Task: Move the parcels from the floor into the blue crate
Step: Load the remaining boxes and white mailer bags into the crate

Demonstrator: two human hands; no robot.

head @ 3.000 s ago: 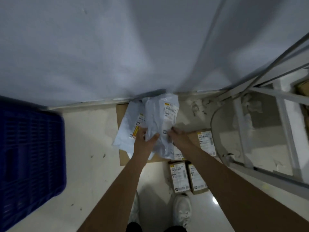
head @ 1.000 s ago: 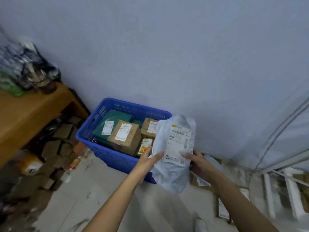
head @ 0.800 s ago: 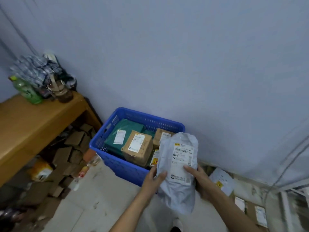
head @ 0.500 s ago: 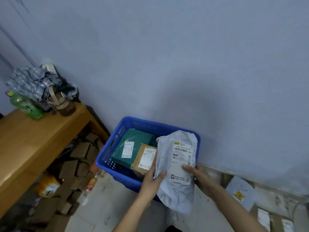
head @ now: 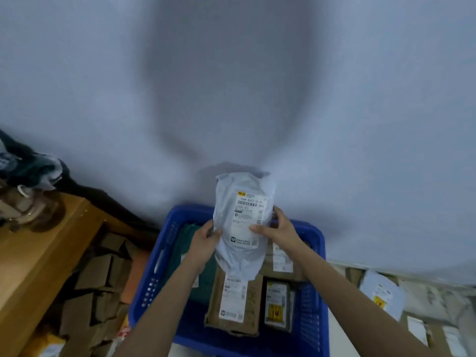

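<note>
I've got the white poly parcel (head: 243,222) upright over the blue crate (head: 313,305), left hand (head: 206,239) gripping one edge, right hand (head: 277,229) pinching the other, thumb on the label. Boxes fill the crate below, so I want to tip it flat and let it down onto the brown box (head: 234,302), releasing both sides together so it doesn't slide off.
</note>
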